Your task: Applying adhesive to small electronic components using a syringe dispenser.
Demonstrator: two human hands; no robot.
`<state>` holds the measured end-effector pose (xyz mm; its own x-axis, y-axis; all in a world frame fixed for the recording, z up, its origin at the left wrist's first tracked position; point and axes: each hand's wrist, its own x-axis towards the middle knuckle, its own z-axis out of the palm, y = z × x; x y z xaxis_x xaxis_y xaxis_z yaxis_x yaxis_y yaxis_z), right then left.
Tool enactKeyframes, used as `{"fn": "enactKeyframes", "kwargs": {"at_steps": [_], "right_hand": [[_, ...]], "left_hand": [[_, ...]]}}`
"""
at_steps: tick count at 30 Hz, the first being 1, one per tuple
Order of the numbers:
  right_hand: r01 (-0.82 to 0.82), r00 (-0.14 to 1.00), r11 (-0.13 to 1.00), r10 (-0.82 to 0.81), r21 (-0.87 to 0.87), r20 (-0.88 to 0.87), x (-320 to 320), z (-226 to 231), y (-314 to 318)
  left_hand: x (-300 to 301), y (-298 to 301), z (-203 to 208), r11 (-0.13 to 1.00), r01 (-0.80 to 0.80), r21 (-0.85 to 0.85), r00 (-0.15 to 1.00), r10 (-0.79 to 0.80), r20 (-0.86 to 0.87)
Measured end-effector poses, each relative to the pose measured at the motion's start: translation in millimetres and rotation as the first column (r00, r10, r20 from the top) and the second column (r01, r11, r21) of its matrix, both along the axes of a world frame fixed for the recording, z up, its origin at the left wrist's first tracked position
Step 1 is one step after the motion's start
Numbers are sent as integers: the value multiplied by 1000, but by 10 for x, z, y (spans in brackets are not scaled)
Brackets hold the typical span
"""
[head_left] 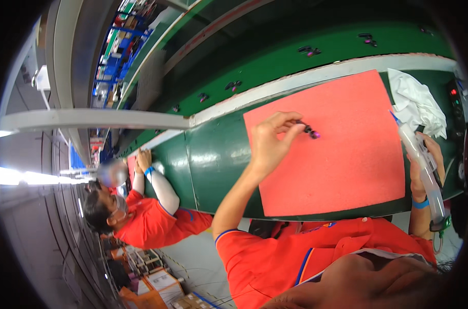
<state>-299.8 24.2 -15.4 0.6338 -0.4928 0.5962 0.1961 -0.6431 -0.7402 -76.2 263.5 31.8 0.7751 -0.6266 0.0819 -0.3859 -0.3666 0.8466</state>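
Note:
My left hand (pixel 271 143) pinches a small black and purple part (pixel 311 132) between thumb and fingertips. It holds the part just over a flat red foam mat (pixel 337 177); whether the part touches the mat I cannot tell. At the mat's right edge, my right hand (pixel 433 157) is wrapped round a translucent dispensing syringe (pixel 423 162). The syringe is tilted, its thin blue tip at the upper end and a green fitting with a tube at the lower end.
A crumpled white cloth (pixel 418 100) lies beyond the syringe. Past a pale rail (pixel 316 76), similar small parts (pixel 309 50) are spaced along a green conveyor belt (pixel 275 64). A dark control box (pixel 456 98) stands at far right. To the left, a co-worker (pixel 146 221) works at the same bench.

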Motion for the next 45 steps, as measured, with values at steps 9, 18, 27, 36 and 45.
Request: {"fn": "enactKeyframes", "kwargs": {"at_steps": [9, 18, 27, 36, 45], "right_hand": [[-33, 999, 998, 35, -60, 28, 60, 169, -23], [-53, 998, 997, 54, -58, 15, 53, 185, -41], [-71, 997, 996, 72, -60, 13, 64, 195, -57], [-88, 995, 992, 92, -86, 40, 69, 183, -78], [-79, 997, 994, 80, -76, 18, 74, 173, -69]], "left_hand": [[-150, -686, -237, 979, 203, -34, 972, -197, 130], [-110, -737, -333, 980, 200, -8, 978, -199, 59], [-86, -723, -366, 989, 148, 27, 989, -148, -22], [-117, -708, -419, 985, 137, 103, 976, -152, 155], [-63, -783, -449, 953, 265, 147, 907, -299, 298]]}}
